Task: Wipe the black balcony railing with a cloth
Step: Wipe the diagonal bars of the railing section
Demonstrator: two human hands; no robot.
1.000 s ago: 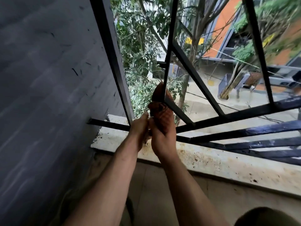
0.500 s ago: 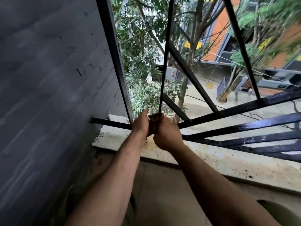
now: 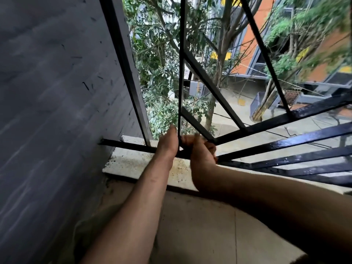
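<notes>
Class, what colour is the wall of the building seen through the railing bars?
The building wall is orange, clearest at the upper right of the head view.

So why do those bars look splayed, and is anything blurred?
Head view: the wide lens fans the railing bars apart; motion smears the trees at top right and softens the right hand; the wall lies in dim shade against the bright yard; lower bars show glare.
</notes>
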